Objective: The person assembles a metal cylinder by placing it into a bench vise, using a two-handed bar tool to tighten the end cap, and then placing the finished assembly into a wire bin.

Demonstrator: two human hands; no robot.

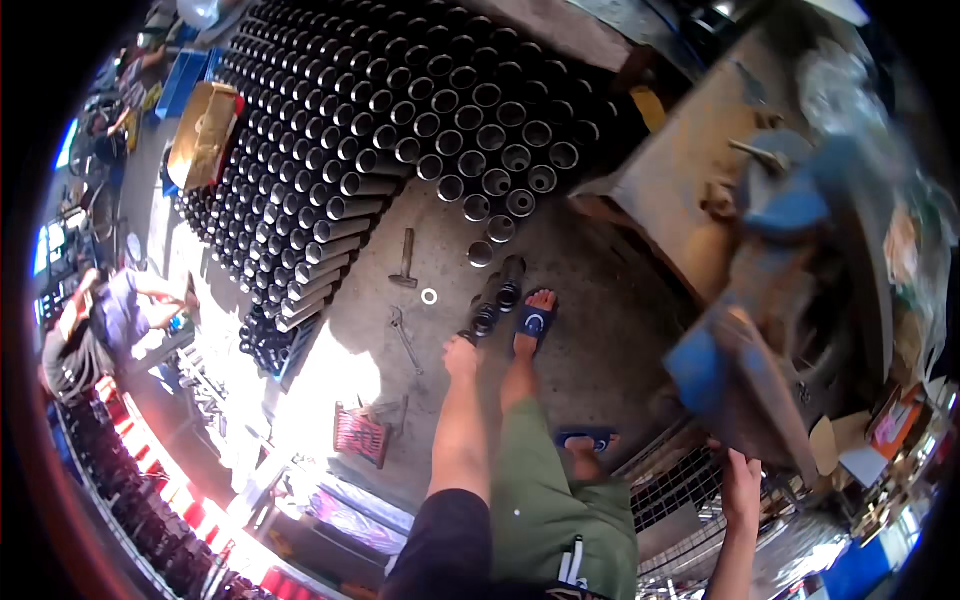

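The left hand was down at the floor, its fingers closed around the near end of a short black pipe piece that lay on the concrete just beside a sandalled foot. A second black pipe piece lay touching it on the far side, and a single one stood apart a little farther off. I judged this to be the picking-up step, with the piece gripped but not yet lifted clear; the next move would call for a firm hold and a straight lift, keeping it off the toes close by. The right hand was up at the near right, resting against the lower edge of a blue bench vise; whether its fingers gripped anything I could not tell, as they were partly hidden. The vise sat on a rusty metal surface. Farther away, a great stack of dark pipes lay with open ends showing. A hammer, a white ring and a wrench lay on the floor to the left. No container with visible contents stood near, only a wire mesh basket whose inside I could not make out.
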